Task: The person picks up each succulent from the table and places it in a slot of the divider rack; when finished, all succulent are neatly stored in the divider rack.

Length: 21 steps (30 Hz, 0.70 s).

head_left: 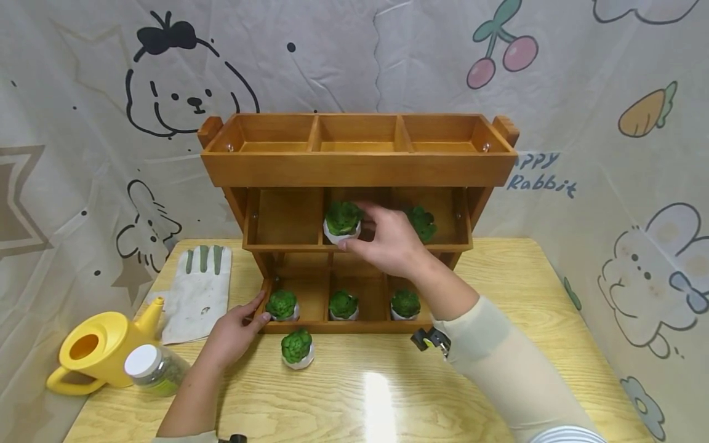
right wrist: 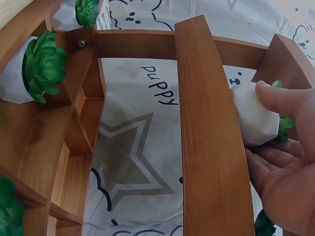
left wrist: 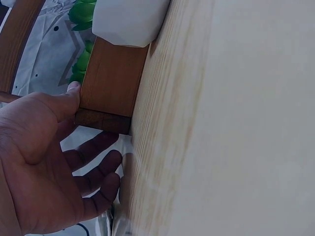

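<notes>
A wooden three-tier shelf (head_left: 354,170) stands on the table. My right hand (head_left: 394,241) grips a potted succulent (head_left: 342,221) by its white faceted pot, at the middle compartment of the middle tier. In the right wrist view, that pot (right wrist: 253,115) is behind the tier's front board, between thumb and fingers. My left hand (head_left: 235,330) holds the lower left corner of the shelf. The left wrist view shows its thumb over the wooden edge (left wrist: 114,73) and the other fingers loosely bent at the outer side. Another succulent (head_left: 423,223) sits in the middle tier's right compartment, partly hidden.
Three potted succulents (head_left: 343,305) line the bottom tier. One more succulent (head_left: 297,349) stands on the table before the shelf. To the left are a yellow watering can (head_left: 105,347), a clear jar with a white lid (head_left: 157,369) and a pair of gloves (head_left: 197,295).
</notes>
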Motion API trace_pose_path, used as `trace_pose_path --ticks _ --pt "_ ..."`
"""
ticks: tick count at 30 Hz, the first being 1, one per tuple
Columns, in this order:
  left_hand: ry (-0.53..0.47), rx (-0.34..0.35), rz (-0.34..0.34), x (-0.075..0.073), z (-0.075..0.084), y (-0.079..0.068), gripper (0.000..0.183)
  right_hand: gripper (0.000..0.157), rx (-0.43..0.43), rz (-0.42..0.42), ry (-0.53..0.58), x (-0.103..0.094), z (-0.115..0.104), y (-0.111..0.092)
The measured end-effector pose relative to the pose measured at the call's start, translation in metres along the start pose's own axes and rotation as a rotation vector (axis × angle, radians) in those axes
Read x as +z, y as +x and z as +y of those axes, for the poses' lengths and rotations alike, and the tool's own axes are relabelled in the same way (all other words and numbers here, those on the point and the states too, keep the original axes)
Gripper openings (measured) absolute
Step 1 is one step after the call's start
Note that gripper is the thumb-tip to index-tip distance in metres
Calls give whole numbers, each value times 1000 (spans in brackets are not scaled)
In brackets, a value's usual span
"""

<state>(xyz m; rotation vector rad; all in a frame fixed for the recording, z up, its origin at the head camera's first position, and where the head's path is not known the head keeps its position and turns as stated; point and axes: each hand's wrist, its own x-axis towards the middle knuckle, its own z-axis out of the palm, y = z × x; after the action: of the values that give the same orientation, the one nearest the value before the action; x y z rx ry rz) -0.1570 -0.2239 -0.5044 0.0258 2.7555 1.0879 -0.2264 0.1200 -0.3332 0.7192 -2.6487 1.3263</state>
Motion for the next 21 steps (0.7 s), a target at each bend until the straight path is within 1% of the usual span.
trace_pose_path --ticks 6,14,21 --pt "1 -3 2 0 0 0 66 70 21 1 -46 4 -1 5" --pt "5 -3 -3 0 -1 -1 66 71 70 -47 -134 6 -2 9" --pt "-2 -1 3 0 1 -1 66 72 106 -105 -173 4 -2 12"
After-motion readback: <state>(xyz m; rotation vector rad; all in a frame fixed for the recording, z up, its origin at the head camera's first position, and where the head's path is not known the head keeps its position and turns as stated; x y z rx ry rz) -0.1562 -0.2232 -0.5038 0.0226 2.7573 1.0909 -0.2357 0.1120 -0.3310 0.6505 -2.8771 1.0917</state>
